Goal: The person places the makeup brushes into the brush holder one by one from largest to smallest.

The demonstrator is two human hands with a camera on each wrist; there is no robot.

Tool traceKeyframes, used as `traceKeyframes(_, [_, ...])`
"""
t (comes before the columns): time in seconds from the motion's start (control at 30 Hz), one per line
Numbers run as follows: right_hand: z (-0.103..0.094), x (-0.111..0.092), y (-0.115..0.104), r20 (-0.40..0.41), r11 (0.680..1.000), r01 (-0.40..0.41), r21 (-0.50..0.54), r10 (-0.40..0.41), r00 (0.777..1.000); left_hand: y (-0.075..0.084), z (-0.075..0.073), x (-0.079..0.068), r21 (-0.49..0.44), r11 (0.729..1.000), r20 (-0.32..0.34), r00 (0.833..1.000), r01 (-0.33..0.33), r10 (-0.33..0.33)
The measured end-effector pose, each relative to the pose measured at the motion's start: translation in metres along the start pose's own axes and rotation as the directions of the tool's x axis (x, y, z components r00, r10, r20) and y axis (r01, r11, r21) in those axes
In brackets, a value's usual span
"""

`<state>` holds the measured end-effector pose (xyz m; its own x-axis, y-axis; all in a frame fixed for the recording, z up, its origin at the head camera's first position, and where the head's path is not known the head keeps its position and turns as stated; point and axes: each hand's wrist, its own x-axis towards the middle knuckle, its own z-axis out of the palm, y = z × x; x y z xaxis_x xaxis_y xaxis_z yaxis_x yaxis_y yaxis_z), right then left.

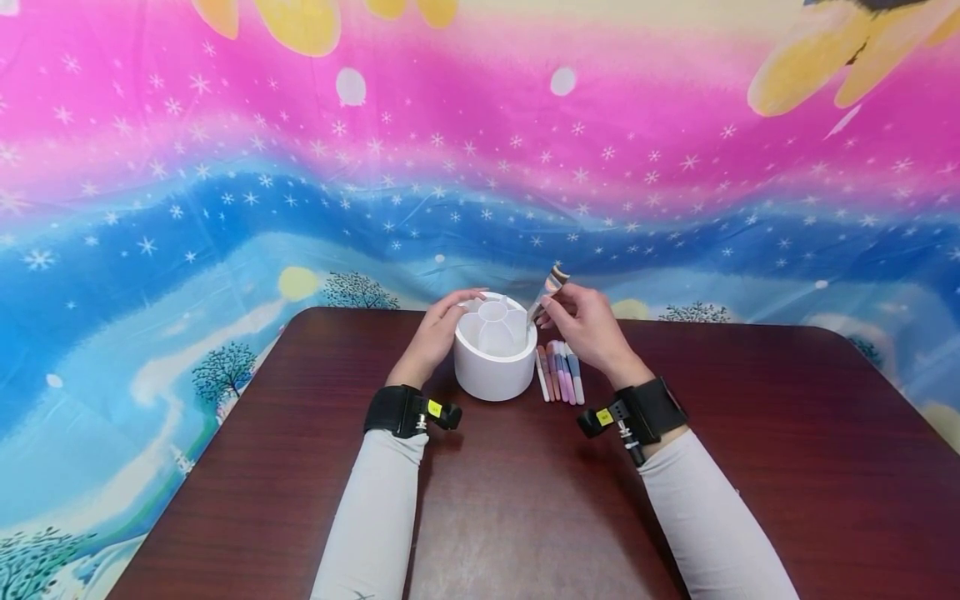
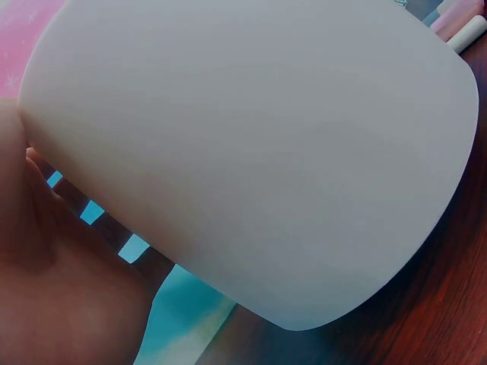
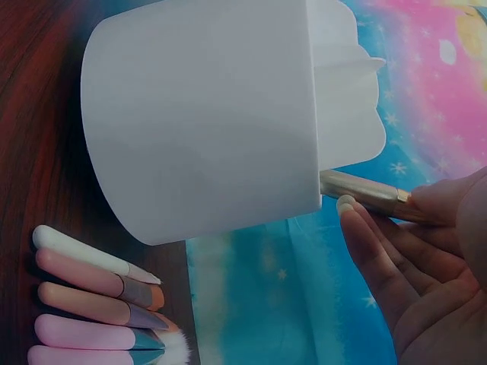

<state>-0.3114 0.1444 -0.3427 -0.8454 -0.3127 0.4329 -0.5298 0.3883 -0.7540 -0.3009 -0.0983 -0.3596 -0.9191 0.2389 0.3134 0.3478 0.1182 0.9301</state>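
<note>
A white round brush holder (image 1: pixel 495 379) with clear petal-shaped compartments (image 1: pixel 493 333) stands on the table. My left hand (image 1: pixel 437 327) grips its left side at the rim; in the left wrist view the fingers (image 2: pixel 76 194) pass behind its white wall (image 2: pixel 251 167). My right hand (image 1: pixel 588 323) pinches a makeup brush (image 1: pixel 552 283), brown-tipped head up, at the holder's right rim. In the right wrist view the brush's shiny metallic part (image 3: pixel 361 190) shows at the rim, beside the compartments; its lower end is hidden behind the wall.
Several makeup brushes (image 1: pixel 558 375) with white, brown and pink handles lie side by side on the dark wooden table (image 1: pixel 495 517), just right of the holder. Behind the table's far edge hangs a colourful printed cloth (image 1: pixel 480 167).
</note>
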Motion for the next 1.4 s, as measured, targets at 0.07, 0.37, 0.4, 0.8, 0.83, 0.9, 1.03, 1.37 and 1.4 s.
traceKeyframes(0.07, [0.001,0.0,0.0,0.005,1.0,0.002,-0.007,-0.002,1.0,0.0,0.0,0.0,0.003,1.0,0.001,1.0,-0.001,0.001])
traceKeyframes(0.37, [0.002,0.0,0.003,0.002,0.997,0.012,-0.073,-0.012,1.0,-0.001,0.0,0.0,-0.005,1.0,0.003,1.0,-0.017,0.017])
traceKeyframes(0.4, [0.002,0.0,0.003,0.002,0.997,0.01,-0.081,-0.01,1.0,-0.005,0.0,0.002,-0.005,1.0,0.001,1.0,-0.017,0.017])
traceKeyframes(0.8, [-0.002,-0.001,0.004,0.011,0.995,-0.008,-0.102,0.01,1.0,-0.033,0.0,0.013,0.006,1.0,-0.037,0.999,-0.006,0.007])
traceKeyframes(0.83, [-0.002,-0.001,0.004,0.011,0.995,-0.01,-0.101,0.011,1.0,-0.033,0.0,0.013,0.004,1.0,-0.036,0.999,-0.003,0.003])
traceKeyframes(0.9, [-0.004,-0.001,0.004,0.011,0.995,-0.013,-0.103,0.015,1.0,-0.031,-0.001,0.013,-0.004,1.0,-0.029,1.0,0.0,0.0])
traceKeyframes(1.03, [-0.007,-0.001,0.005,0.006,0.994,-0.019,-0.111,0.02,1.0,-0.017,-0.001,0.008,-0.012,1.0,-0.01,1.0,0.001,-0.001])
traceKeyframes(1.37, [-0.019,-0.003,0.007,0.013,0.985,-0.055,-0.165,0.058,0.998,-0.002,0.0,0.001,0.006,1.0,-0.004,1.0,0.003,-0.003])
traceKeyframes(1.4, [-0.02,-0.003,0.007,0.016,0.983,-0.061,-0.174,0.065,0.998,-0.002,0.0,0.001,0.006,1.0,-0.005,1.0,0.003,-0.003])
